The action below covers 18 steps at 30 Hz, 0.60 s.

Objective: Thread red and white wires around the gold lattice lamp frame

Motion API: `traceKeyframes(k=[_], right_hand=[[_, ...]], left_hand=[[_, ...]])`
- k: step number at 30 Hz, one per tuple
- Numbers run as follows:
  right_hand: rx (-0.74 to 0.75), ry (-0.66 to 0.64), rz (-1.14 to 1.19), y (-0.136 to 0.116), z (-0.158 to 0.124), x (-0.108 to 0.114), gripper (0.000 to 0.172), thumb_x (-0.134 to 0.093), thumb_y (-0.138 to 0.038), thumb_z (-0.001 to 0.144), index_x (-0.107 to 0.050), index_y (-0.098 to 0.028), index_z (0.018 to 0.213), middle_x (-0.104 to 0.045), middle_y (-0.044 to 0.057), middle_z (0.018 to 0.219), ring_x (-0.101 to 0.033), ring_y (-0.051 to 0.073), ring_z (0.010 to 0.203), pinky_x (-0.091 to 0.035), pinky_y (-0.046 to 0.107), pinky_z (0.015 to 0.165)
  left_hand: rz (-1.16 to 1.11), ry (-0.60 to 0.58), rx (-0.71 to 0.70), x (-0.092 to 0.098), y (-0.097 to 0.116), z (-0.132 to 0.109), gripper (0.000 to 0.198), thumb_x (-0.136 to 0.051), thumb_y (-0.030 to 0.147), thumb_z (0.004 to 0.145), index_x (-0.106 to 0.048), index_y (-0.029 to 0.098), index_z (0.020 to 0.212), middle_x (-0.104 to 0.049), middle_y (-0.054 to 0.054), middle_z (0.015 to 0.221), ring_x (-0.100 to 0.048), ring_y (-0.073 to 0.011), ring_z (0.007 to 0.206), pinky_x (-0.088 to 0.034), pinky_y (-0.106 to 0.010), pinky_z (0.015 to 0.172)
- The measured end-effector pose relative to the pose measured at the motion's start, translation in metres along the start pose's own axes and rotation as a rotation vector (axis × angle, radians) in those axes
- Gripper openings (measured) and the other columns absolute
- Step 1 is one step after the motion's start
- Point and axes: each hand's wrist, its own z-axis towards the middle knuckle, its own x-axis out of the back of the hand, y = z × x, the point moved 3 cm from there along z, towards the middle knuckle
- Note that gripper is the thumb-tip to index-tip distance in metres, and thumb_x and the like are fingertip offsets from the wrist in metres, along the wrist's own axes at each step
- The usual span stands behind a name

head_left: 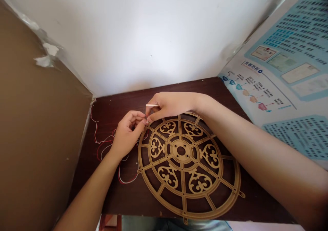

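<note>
A round, gold-brown openwork panel (181, 151) with spokes, scroll patterns and small tabs lies flat on the dark table. At its far left rim, both my hands meet, fingertips nearly touching. My left hand (129, 130) is closed in a pinch at the rim, where small whitish wire ends show between the fingertips. Thin red and white wire (128, 182) loops on the table beside and under that hand. My right hand (167, 104) reaches over the panel's far edge, fingers closed around a thin pale stick (152, 105). Its thumb and fingertips also touch the rim area.
The dark red-brown table (123, 203) stands in a corner against a white wall (151, 43). A brown panel (38, 121) rises on the left and a printed poster (282, 87) on the right. More wire (96, 130) trails to the far left corner.
</note>
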Motion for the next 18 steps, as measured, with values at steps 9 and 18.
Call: traceKeyframes(k=[9, 18], right_hand=[[-0.030, -0.080, 0.023, 0.001, 0.003, -0.005, 0.024, -0.071, -0.037, 0.097, -0.078, -0.015, 0.091, -0.071, -0.001, 0.076, -0.059, 0.011, 0.067, -0.043, 0.027, 0.064], [-0.052, -0.019, 0.040, 0.015, 0.003, 0.002, 0.038, -0.066, -0.051, 0.102, -0.077, -0.017, 0.092, -0.064, -0.001, 0.071, -0.052, 0.012, 0.064, -0.039, 0.029, 0.064]], left_hand=[[-0.058, -0.035, 0.046, -0.001, 0.002, -0.002, 0.028, -0.084, 0.032, 0.087, -0.068, 0.018, 0.105, -0.078, -0.003, 0.090, -0.071, -0.0130, 0.073, -0.060, -0.027, 0.074], [-0.090, -0.015, 0.059, 0.005, 0.006, 0.001, 0.033, -0.089, 0.039, 0.085, -0.071, 0.018, 0.102, -0.077, -0.003, 0.091, -0.070, -0.0134, 0.074, -0.060, -0.028, 0.076]])
